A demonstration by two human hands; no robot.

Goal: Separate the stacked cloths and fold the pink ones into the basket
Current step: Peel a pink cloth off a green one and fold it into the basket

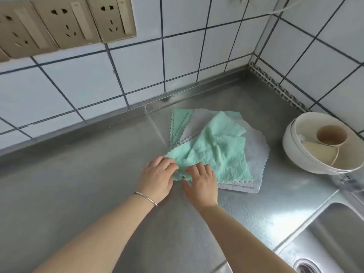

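A loose stack of cloths lies on the steel counter [78, 194]. On top is a crumpled green cloth [212, 150], with pale grey-lilac cloths [256, 154] under it and more green edges [180, 123] fanned out at the back left. No pink cloth shows. My left hand [157, 178] pinches the green cloth's near left corner, fingers curled on its edge. My right hand [201, 182] rests on the same near edge beside it, its fingertips curled onto the fabric. No basket is in view.
A white bowl [291, 152] holding a beige cup and other dishes stands at the right by the tiled wall. A steel sink [325, 239] with a drain lies at the lower right. Wall sockets [65, 22] sit at the upper left.
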